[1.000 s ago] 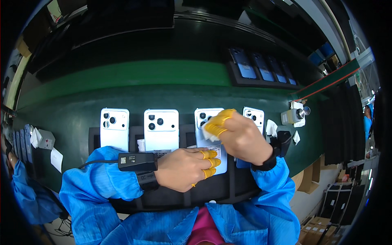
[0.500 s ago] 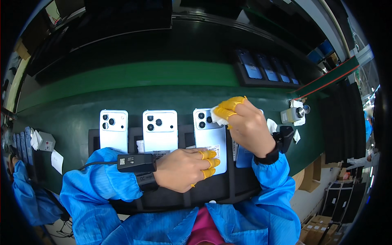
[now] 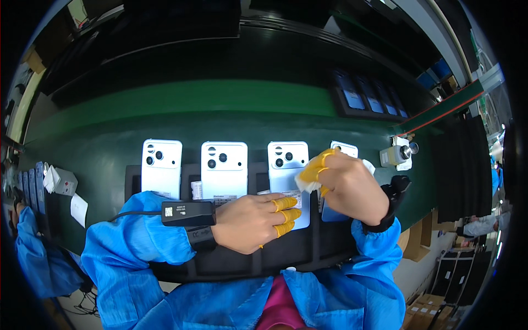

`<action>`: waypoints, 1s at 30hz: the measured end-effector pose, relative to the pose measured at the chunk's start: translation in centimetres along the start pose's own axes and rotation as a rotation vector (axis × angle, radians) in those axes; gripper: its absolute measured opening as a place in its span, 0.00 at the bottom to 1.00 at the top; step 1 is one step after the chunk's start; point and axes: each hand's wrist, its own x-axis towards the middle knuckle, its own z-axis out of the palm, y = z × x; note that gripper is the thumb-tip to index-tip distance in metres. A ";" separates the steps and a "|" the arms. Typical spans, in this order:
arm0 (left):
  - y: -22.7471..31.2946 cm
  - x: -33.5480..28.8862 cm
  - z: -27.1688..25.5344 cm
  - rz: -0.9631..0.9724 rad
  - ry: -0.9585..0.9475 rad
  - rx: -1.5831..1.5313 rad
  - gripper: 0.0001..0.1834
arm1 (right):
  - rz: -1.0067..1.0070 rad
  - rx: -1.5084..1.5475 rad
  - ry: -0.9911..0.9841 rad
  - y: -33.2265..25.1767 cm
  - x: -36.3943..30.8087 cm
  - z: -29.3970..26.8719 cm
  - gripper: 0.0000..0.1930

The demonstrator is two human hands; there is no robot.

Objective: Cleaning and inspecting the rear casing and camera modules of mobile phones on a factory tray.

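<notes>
Hands apart: left hand (image 3: 253, 223) lies across the phone (image 3: 283, 179), grip unclear; right hand (image 3: 352, 184) pinches a wipe (image 3: 308, 184) by that phone's right edge. Beneath them, a partitioned tray (image 3: 286, 264) carries it and three other phones (image 3: 224, 184), tops passing its far edge. Beyond, bare surface (image 3: 220, 122); rightward, a bottle (image 3: 391, 156).

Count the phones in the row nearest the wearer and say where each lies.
4: leftmost phone, beyond the left sleeve; second phone, to its right; third phone, partly under the left hand; rightmost phone, partly behind the right hand. More could be hidden.
</notes>
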 end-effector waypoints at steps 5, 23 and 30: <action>0.6 -3.9 -4.3 -0.105 -0.031 0.101 0.26 | -0.036 -0.217 0.123 -1.2 0.8 -3.2 0.12; 0.4 -7.9 -2.6 -0.267 0.008 0.016 0.24 | -0.345 -0.171 0.048 -3.4 9.8 7.4 0.07; 0.6 -7.7 -2.6 -0.251 0.068 0.037 0.23 | -0.231 -0.179 -0.045 -3.9 7.9 4.9 0.06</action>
